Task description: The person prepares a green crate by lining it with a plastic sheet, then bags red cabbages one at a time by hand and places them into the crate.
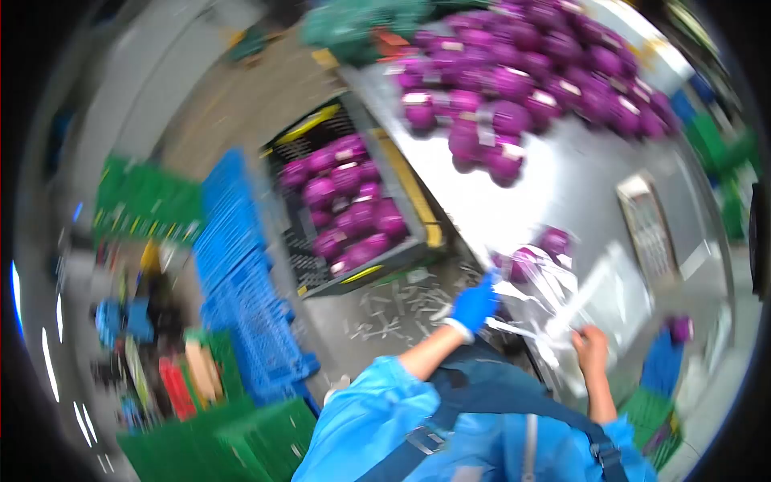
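My left hand (pixel 474 306), in a blue glove, is closed at the left edge of a clear plastic bag (pixel 554 299); blur smears its fingertips. My bare right hand (pixel 591 350) has its fingers bent in at the bag's near edge and pinches the film. Inside or just under the shiny plastic are a few purple, round red cabbages (pixel 554 241), at the near edge of the metal table (pixel 578 185). Farther off, a big heap of red cabbages (pixel 514 80), many with white labels, covers the table's far end.
A black crate (pixel 353 277) of red cabbages stands left of the table. Blue crates (pixel 249 297) and green crates (pixel 148 197) are farther left. A pale rectangular box (pixel 646 229) lies on the table's right. White scraps (pixel 393 313) litter the surface below the black crate.
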